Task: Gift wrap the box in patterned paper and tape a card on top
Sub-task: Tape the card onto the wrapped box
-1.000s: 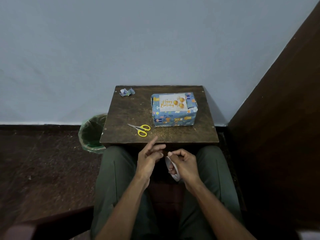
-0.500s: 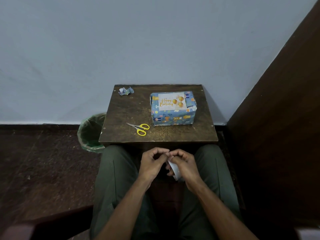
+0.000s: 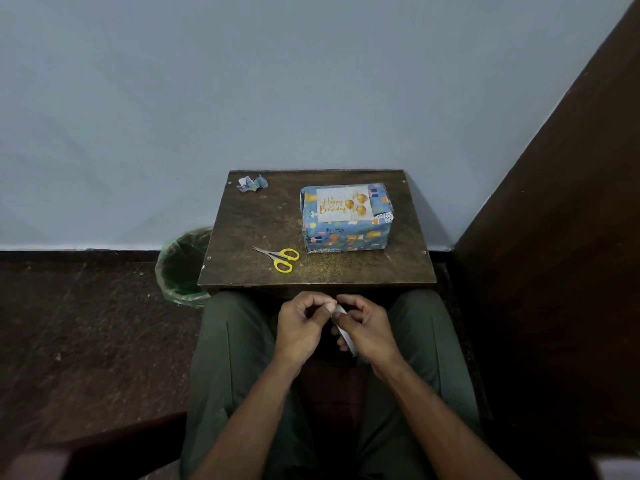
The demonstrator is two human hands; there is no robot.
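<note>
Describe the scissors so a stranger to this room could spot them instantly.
Find the small dark wooden table against the pale blue wall. On its near left part, left of the wrapped box, lie the scissors. Their bright yellow handles set them apart; the crumpled paper scrap sits at the far corner.

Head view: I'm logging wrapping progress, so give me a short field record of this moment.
box: wrapped box, table's far right
card: birthday card lying on the box's top
scissors: yellow scissors, near edge, shut
scrap: paper scrap, far left corner
left hand: left hand pinches at tape roll
right hand: right hand holds the roll
bin: green-lined bin, left of table
</note>
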